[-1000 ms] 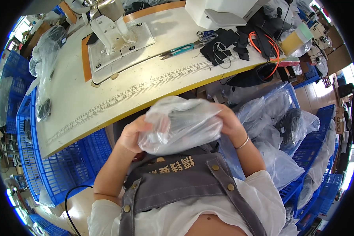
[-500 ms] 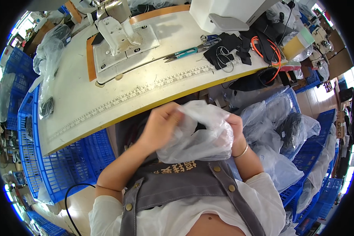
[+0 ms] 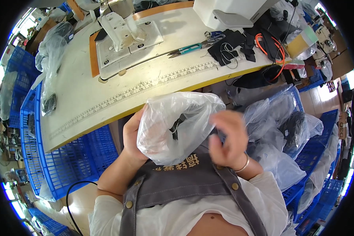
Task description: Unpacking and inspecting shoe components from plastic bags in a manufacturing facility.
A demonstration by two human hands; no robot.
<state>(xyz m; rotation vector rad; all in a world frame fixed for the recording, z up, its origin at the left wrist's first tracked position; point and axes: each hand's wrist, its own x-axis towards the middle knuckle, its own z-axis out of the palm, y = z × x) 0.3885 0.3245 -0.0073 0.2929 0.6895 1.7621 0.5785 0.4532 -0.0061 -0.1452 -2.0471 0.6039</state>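
There, the left hand (image 3: 133, 137) gripped the gaping clear bag (image 3: 151, 124); the right hand (image 3: 231, 138), blurred, hung spread just beside it!

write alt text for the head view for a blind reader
A person's left hand holds an open, clear plastic bag with something dark inside; the right hand, blurred, is beside it. Beyond is a white worktable with teal snips; blue crates stand on both sides.

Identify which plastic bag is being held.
The bag in front of the apron: the left grip holds its side, and its open mouth shows a black item. No grip holds the bags at right or on the table.
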